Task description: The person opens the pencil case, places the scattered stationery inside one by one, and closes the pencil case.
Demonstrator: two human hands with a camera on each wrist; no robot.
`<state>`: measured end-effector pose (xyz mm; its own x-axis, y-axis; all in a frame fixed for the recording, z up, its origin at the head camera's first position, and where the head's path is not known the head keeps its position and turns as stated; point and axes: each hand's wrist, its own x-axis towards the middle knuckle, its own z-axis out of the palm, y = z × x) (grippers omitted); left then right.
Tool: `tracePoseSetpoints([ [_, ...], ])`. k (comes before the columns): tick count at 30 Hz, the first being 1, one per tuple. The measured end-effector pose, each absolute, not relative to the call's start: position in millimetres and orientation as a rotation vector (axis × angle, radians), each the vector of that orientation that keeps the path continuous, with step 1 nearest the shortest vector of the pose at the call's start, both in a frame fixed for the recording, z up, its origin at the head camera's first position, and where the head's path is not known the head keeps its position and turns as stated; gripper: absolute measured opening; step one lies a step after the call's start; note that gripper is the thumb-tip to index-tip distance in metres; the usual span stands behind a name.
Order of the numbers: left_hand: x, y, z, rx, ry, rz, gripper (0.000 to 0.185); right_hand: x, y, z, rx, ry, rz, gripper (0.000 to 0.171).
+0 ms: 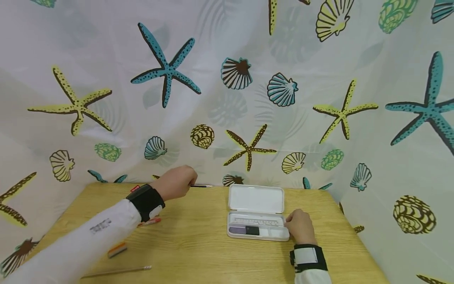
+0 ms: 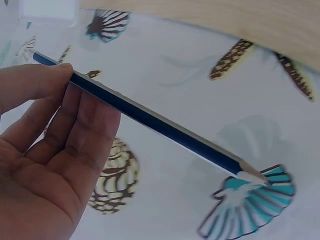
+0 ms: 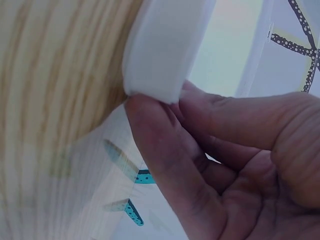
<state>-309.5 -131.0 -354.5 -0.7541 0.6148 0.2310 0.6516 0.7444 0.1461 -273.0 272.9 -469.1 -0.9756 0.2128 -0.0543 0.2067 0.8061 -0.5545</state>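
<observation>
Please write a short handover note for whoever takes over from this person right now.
Left hand: pinches a blue pencil above the far edge of the table, tip pointing right.
Right hand: grips the right end of the open white pencil case.
In the case: a ruler and a dark eraser.
On the table at the left: another pencil, an orange eraser and a red pen.
Done: case opened, blue pencil picked up.
Left: likely the blue pencil and loose items go into the case.
</observation>
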Motion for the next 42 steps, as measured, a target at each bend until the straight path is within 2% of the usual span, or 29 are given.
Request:
tracePoseSetpoints([
  [13,-311,-86,-280,-1.151,-2.698,-0.201,0.028,-275,275,-473,-0.368,-2.983,0.918,0.006],
  [21,-320,-52,-249,-1.227,-2.67,-0.301,0.04,-277,276,-473,-0.364,-2.982,0.915,0.007],
  [29,-332,-13,-272,-1.296,-2.684,-0.391,0.044,-276,275,-474,-0.363,-2.97,0.926,0.006],
  [42,-339,31,-357,-1.307,-2.741,-0.505,0.031,-276,276,-472,-0.401,-2.971,0.956,0.006],
])
